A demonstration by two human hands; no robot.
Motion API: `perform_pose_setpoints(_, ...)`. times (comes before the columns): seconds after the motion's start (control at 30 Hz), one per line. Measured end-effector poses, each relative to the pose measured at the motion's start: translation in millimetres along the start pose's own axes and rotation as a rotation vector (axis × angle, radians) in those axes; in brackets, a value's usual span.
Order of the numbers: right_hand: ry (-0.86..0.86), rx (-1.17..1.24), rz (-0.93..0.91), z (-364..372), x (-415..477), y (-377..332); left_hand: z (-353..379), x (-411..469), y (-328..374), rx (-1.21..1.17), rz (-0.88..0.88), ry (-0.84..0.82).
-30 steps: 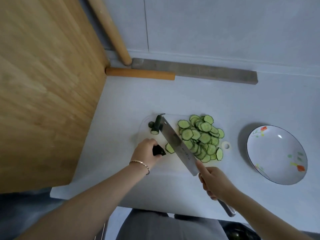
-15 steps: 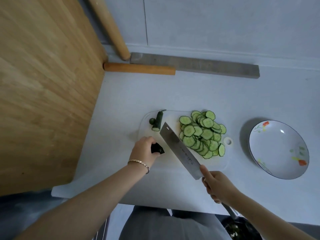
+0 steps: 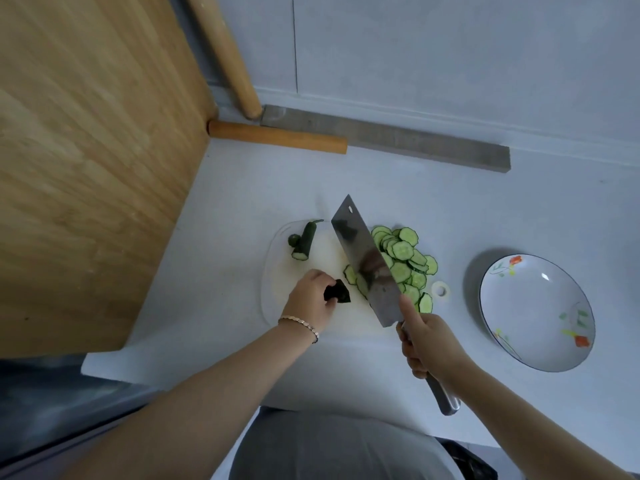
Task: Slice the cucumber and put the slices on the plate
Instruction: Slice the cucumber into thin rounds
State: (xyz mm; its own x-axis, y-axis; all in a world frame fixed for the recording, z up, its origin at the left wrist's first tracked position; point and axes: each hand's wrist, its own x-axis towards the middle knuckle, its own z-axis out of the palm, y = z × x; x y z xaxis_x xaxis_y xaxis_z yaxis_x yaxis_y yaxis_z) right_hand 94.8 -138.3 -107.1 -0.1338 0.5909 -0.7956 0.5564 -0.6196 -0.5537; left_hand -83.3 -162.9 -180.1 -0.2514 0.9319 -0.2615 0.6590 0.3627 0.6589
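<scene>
Your left grip (image 3: 311,299) pinches the stub (image 3: 338,292); your right grip (image 3: 429,344) clasps the cleaver (image 3: 363,251); curl back, cut straight down.

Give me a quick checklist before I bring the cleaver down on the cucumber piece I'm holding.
1. Right hand grips the cleaver by its handle: ok.
2. Left hand holds the cucumber piece on the board: ok.
3. Blade apart from the left hand: ok, a gap shows.
4. Left fingertips tucked back: cannot tell, hidden under the hand.
5. Slices on the plate: not ok, they lie heaped on the board.
</scene>
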Motion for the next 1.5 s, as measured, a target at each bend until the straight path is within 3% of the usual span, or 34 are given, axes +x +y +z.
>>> perform_pose_setpoints(0.33,0.022,-0.059,0.005,9.2,-1.7,-4.4,4.1,4.4,0.3,-0.184,-0.081,0.071)
perform_pose_setpoints(0.93,0.085,-0.321,-0.084,16.5,0.6,10.7,6.3,6.7,-1.1,-0.109,-0.036,0.047)
perform_pose_setpoints(1.3,0.109,-0.307,-0.080,38.4,31.3,13.2,5.9,5.7,-2.9,-0.155,-0.062,0.059)
perform_pose_setpoints(1.5,0.047,-0.030,0.000,26.2,28.7,7.4,11.1,1.7,1.5,-0.193,-0.029,0.074)
